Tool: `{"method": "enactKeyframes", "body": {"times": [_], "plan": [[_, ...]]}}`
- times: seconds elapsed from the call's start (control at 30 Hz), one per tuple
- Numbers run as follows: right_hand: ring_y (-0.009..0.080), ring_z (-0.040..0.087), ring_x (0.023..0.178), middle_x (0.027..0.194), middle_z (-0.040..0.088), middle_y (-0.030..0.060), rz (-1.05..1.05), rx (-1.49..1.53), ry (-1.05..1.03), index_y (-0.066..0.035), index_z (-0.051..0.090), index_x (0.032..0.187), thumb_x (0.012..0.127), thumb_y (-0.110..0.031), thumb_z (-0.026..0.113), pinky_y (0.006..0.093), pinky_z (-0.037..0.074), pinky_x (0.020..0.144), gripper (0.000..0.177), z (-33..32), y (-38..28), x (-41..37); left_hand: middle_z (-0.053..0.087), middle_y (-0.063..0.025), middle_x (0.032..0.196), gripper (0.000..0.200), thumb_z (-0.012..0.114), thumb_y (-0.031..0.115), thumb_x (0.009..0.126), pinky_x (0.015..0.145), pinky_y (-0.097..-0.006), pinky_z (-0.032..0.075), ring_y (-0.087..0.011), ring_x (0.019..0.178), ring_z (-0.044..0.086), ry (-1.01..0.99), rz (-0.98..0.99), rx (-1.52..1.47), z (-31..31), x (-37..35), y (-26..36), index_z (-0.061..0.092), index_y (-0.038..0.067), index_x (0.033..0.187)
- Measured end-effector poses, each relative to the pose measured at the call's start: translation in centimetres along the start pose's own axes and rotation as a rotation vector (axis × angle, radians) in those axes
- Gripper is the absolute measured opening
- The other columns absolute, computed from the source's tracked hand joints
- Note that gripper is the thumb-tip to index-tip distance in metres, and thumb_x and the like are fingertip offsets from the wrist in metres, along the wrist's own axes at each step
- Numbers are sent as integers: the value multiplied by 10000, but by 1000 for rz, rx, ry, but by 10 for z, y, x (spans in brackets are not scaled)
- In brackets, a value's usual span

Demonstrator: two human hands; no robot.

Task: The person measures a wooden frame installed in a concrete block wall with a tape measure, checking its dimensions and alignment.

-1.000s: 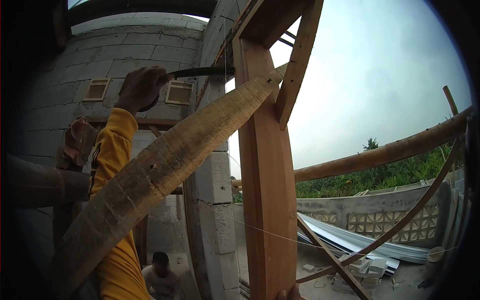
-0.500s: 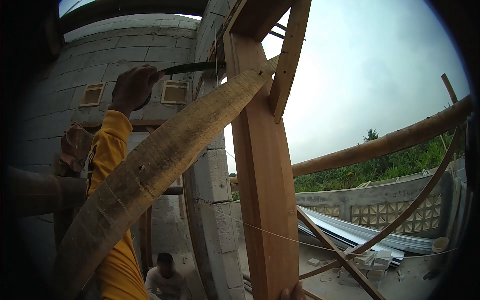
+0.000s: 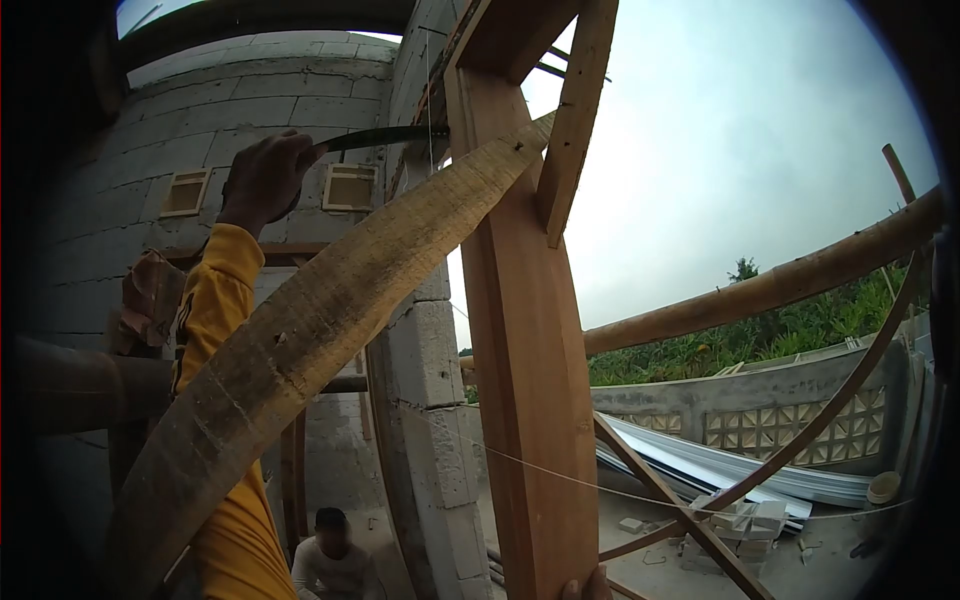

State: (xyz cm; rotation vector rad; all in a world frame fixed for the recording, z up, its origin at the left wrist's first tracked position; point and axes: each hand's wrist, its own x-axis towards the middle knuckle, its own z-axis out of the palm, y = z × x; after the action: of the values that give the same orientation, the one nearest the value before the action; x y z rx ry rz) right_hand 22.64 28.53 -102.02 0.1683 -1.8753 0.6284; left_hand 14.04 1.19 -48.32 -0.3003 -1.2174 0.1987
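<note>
My left hand [image 3: 266,182], in a yellow sleeve, is raised at the upper left and closed around the end of a thin, dark, flat strip [image 3: 385,136]. The strip's far end meets the left edge of an upright wooden frame post [image 3: 525,360], passing a hanging white string [image 3: 430,95]. What kind of tool the strip is cannot be made out. At the bottom edge, only the fingertips of my right hand [image 3: 586,588] show, gripping the post. A rough plank [image 3: 300,330] slants across in front of my left arm and reaches the post.
A short board [image 3: 580,120] braces the frame's top. Left stands a block wall [image 3: 260,100]; a person [image 3: 333,560] is low down behind the plank. Right are a bamboo pole [image 3: 770,290], crossed wooden strips [image 3: 690,522], metal sheets [image 3: 740,470] and blocks [image 3: 745,525]. A taut string [image 3: 600,486] crosses low.
The view has shifted very slightly. Both hands, the strip and the post hold nearly the same places.
</note>
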Motion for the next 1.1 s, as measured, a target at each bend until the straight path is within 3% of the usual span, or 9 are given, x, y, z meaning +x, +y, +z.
{"method": "enactKeyframes", "body": {"times": [0.7, 1.1], "plan": [[634, 285, 1348, 1487, 212, 453, -27, 19, 23, -18, 177, 1570, 716, -158, 822, 696, 302, 1062, 1080, -1, 0, 1, 660, -75, 870, 381, 529, 398, 1022, 766, -415, 549, -265, 819, 679, -33, -34, 88, 7, -6, -9, 664, 66, 893], [626, 302, 1351, 1491, 240, 442, -25, -5, 22, 17, 251, 1545, 728, -231, 829, 685, 305, 1075, 1031, -1, 1, 0, 653, -68, 868, 388, 525, 418, 1022, 759, -420, 550, -259, 819, 682, 15, -78, 60, 19, 3, -1, 665, 77, 901]]}}
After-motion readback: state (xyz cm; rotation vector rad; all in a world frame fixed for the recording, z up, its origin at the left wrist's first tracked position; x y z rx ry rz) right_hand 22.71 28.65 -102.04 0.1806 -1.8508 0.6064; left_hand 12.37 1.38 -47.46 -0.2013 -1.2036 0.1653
